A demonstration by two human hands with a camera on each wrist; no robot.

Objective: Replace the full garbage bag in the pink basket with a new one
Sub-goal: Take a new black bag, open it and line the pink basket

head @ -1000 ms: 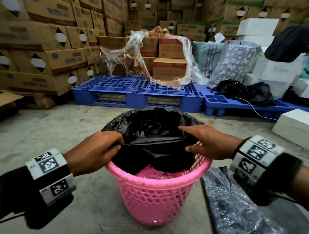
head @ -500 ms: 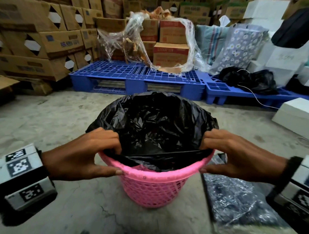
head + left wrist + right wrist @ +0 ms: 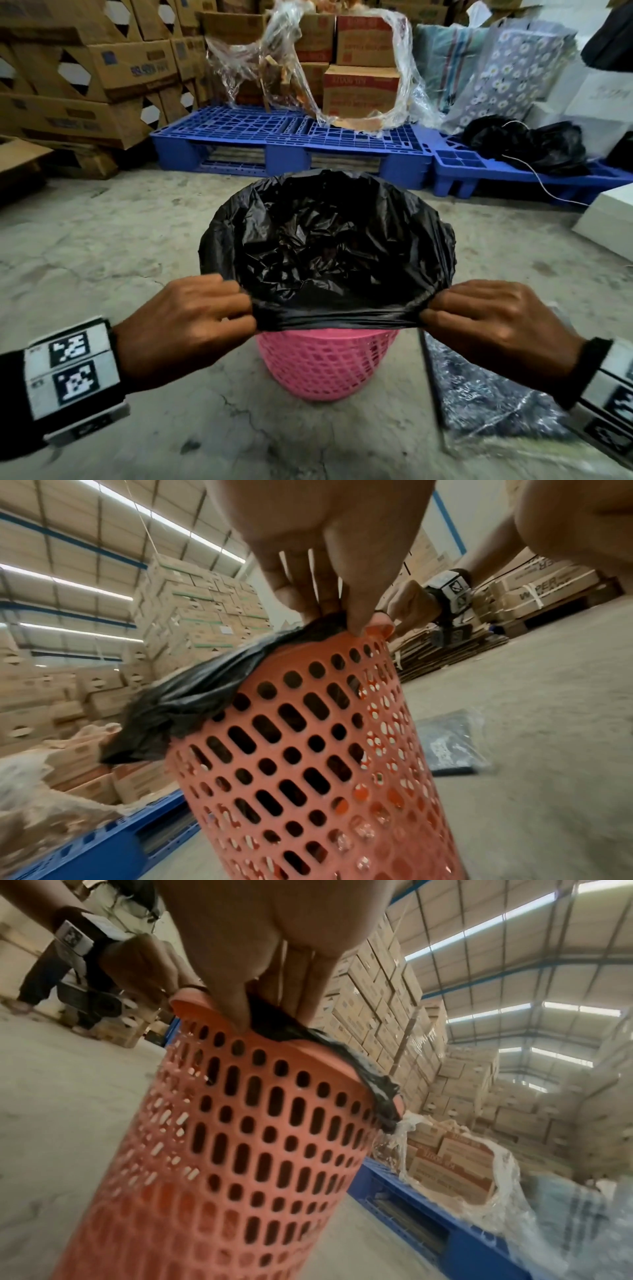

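A pink perforated basket (image 3: 325,366) stands on the concrete floor in front of me. A black garbage bag (image 3: 329,246) lines it, its mouth spread wide and folded over the far rim. My left hand (image 3: 205,318) pinches the bag's near edge on the left. My right hand (image 3: 479,318) pinches the same edge on the right. The edge is stretched taut between them over the near rim. In the left wrist view the fingers (image 3: 329,599) clamp the black bag (image 3: 192,696) at the basket (image 3: 308,750) rim. The right wrist view shows the same grip on the bag (image 3: 308,1037) above the basket (image 3: 240,1137).
A flat pack wrapped in clear plastic (image 3: 486,404) lies on the floor right of the basket. Blue pallets (image 3: 291,137) with cartons and loose plastic wrap stand behind. Black bags (image 3: 527,144) lie on the right pallet. Stacked cardboard boxes (image 3: 85,85) fill the left. A white box (image 3: 609,222) sits at right.
Both hands have pulled the bag's near edge outward and down over the basket's front rim. The bag's mouth has spread wider and the pink inside is covered.
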